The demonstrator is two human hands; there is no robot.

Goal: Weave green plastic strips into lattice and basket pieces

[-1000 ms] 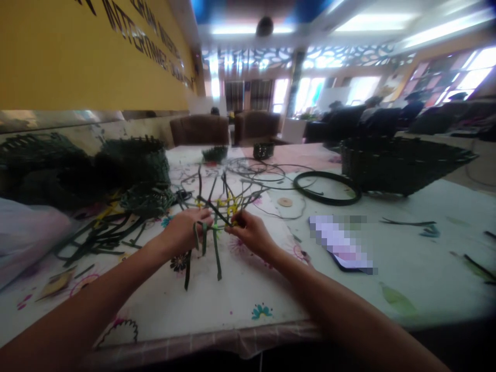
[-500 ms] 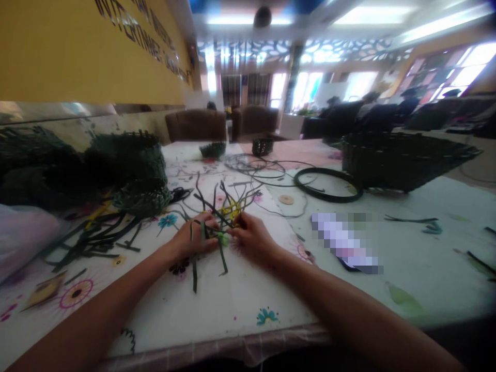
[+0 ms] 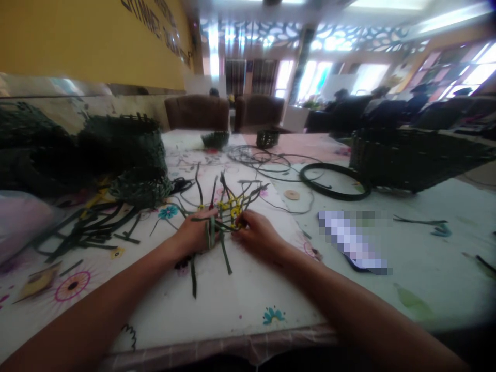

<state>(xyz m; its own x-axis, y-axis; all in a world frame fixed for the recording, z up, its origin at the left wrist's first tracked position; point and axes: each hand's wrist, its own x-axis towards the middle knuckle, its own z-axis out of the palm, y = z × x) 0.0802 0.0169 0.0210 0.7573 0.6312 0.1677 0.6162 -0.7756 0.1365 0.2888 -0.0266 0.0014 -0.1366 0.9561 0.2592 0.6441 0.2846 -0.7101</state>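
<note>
We hold flat dark green and yellow strip weave (image 3: 228, 212) at frame centre. Left hand (image 3: 197, 233) closed narrow on green strips; right hand (image 3: 258, 235) pinching narrow at yellow crossings. Beneath, white floral tablecloth (image 3: 236, 305). Loose dark green strips (image 3: 89, 232) lie at left; dark green woven basket (image 3: 411, 163) stands upper right.

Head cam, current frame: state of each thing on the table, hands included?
Strip weave, unfinished, green and yellow, ends loose.
Left hand, gripping the weave's strips.
Right hand, pinching the weave near its yellow strips.
Woven basket, dark green, standing at right.
Dark hoop, lying flat.
Loose green strips, heaped left.
Wooden disc, lying flat.
Phone, lying on the table, blurred out.
</note>
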